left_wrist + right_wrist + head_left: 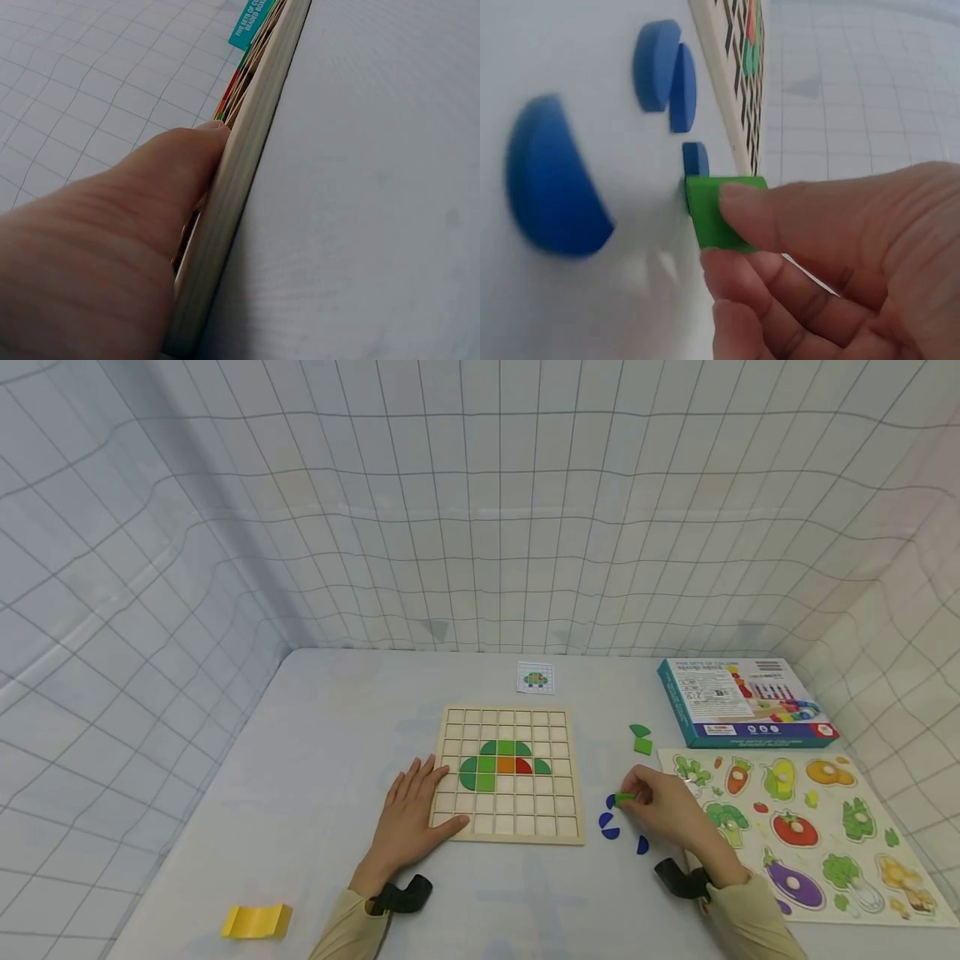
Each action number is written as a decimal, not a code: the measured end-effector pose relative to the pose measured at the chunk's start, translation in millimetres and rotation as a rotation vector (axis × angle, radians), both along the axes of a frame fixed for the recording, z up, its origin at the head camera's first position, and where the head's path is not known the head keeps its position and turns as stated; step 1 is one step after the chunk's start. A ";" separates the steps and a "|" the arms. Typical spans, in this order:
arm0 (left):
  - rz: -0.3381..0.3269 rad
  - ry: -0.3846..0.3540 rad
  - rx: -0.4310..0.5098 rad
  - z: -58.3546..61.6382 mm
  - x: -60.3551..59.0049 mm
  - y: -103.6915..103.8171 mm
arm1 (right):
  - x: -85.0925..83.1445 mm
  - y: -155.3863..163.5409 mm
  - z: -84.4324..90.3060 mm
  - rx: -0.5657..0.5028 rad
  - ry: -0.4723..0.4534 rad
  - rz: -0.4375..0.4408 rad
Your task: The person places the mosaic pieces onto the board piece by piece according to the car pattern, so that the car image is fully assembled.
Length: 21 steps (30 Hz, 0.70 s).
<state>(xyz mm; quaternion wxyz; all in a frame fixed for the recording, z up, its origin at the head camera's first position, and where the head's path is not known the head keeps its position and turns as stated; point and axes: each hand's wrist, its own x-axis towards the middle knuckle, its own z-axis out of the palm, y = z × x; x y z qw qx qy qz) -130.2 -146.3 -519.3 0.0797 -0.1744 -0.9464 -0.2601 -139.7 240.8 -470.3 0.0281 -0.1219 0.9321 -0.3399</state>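
Observation:
A wooden grid board point(525, 825) lies flat, with green, orange and red tiles forming a shape in its middle cells. My left hand point(408, 814) rests at the board's left edge with fingers extended, and its thumb lies over the near rim, as the left wrist view also shows. My right hand point(663, 802) pinches a green square tile point(712, 217) between thumb and fingers, just above the table. Close under it lie several blue half-round tiles point(551, 180). Beyond that hand are a loose green square tile point(642, 745) and a green quarter-round tile point(640, 730).
A small picture card point(536, 677) lies behind the board. At the right stands a teal-edged box point(750, 703), with a vegetable puzzle board point(757, 864) in front of it, partly under my right forearm. A yellow block point(257, 922) sits at the near left.

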 end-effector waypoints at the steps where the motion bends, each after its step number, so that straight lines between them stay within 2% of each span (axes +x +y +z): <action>1: 0.000 -0.002 0.000 0.3 0.1 0.0 | -1.5 -2.8 0.4 -0.005 0.009 -0.004; 5: 0.001 -0.008 -0.002 0.9 0.1 0.1 | -9.0 -18.7 2.2 -0.019 0.046 0.000; 11: 0.002 -0.008 0.003 0.9 0.1 0.0 | -18.3 -49.3 5.6 -0.051 0.087 0.076; 21: -0.001 -0.004 0.002 -0.2 0.6 0.2 | -26.4 -94.9 2.0 -0.136 0.032 0.183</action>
